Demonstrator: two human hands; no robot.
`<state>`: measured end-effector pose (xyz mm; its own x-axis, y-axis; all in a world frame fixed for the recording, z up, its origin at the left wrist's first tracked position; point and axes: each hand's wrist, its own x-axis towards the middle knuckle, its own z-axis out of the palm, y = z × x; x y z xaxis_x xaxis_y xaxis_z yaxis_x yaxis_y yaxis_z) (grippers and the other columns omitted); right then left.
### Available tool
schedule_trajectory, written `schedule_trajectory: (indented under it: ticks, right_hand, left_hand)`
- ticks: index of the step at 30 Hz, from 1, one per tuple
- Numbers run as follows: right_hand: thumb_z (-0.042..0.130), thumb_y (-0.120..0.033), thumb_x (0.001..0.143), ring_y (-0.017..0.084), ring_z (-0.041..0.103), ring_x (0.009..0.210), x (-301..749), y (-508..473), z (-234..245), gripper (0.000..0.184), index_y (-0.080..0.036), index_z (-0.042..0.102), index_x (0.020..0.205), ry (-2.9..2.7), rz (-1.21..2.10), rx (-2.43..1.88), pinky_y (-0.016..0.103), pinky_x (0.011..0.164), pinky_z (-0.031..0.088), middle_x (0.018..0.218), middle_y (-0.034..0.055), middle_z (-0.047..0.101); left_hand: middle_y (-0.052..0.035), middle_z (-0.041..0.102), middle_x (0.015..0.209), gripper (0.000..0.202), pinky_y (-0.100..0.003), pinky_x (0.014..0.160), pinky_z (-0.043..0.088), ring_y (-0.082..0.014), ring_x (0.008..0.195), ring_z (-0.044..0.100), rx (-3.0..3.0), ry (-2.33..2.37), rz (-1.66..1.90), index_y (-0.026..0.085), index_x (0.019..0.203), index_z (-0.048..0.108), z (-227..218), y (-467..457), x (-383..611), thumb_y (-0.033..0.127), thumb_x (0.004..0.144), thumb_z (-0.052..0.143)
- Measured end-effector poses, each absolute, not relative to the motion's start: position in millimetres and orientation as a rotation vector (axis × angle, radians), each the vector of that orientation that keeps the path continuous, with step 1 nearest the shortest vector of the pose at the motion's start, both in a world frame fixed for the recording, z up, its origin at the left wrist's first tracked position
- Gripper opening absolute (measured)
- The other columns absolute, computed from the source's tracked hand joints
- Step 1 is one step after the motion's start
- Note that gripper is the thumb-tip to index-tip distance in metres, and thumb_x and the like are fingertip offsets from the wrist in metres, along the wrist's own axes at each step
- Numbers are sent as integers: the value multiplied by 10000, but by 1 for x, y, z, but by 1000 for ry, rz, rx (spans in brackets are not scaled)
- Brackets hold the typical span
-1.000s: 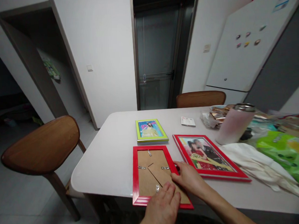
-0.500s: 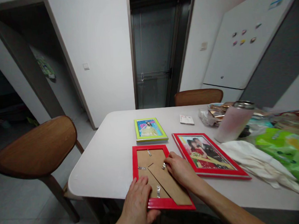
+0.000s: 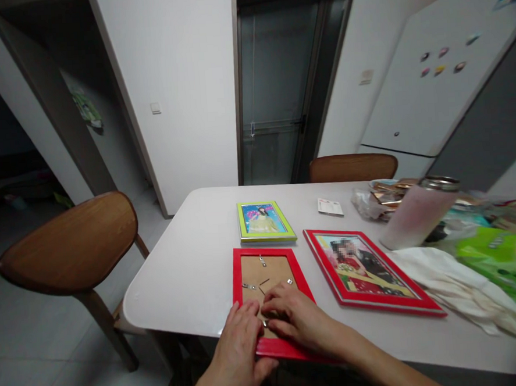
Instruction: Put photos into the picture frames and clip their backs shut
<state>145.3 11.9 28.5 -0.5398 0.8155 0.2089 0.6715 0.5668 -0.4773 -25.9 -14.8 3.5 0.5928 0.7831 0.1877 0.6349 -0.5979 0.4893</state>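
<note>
We have the frame [image 3: 265,272] face down on the tabletop [image 3: 188,267], its long axis running straight away from us and its near end jutting over the edge. Our left hand [image 3: 239,345] clasps that near rim, fingers [image 3: 243,319] together on top, thumb beneath. Our right hand [image 3: 298,318] sits just beside it, bent fingertips [image 3: 273,302] pressed on the backing; whether they pinch anything we cannot tell. A clip [image 3: 248,286] lies just beyond the left fingers.

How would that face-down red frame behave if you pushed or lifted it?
The red frame looks flat and rigid, so it would likely lift stiffly. Lying flat on the smooth table, it should slide rather than tip. Its board back hangs on small clips, so it may loosen.
</note>
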Motion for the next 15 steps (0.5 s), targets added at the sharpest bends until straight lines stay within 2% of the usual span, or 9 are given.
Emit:
schedule_trajectory:
  ticks: [3, 6, 10, 15]
  right_hand:
    - [494, -196, 742, 145, 486, 821, 133, 28, 27, 184, -193, 614, 881, -2333, 423, -1311, 242, 732, 371, 841, 37, 574]
    - [482, -218, 753, 138, 488, 766, 116, 47, 20, 152, -184, 627, 780, -2302, 293, -1455, 226, 688, 357, 768, 32, 566]
    - [435, -249, 781, 138, 485, 726, 109, 63, 11, 214, -165, 618, 708, -2226, 218, -1586, 225, 650, 342, 745, 46, 557]
    - [378, -313, 806, 188, 472, 814, 128, 75, 7, 301, -131, 617, 827, -2082, 106, -1777, 280, 723, 317, 829, 99, 560]
  left_hand:
    - [-159, 435, 1228, 376, -517, 970, 215, -288, 1167, 341, 2455, 1124, 572, 157, 931, 487, 6, -15, -26, 234, 599, 646]
    - [-169, 431, 1227, 330, -522, 964, 217, -293, 1172, 331, 2476, 1122, 588, 152, 908, 490, 7, -16, -26, 287, 639, 624]
    - [-182, 421, 1234, 309, -512, 968, 229, -282, 1168, 342, 2504, 1137, 537, 141, 889, 484, 6, -16, -26, 291, 652, 615]
    - [-198, 424, 1227, 313, -507, 976, 221, -279, 1170, 340, 2513, 1134, 515, 132, 878, 489, 6, -16, -27, 300, 650, 622]
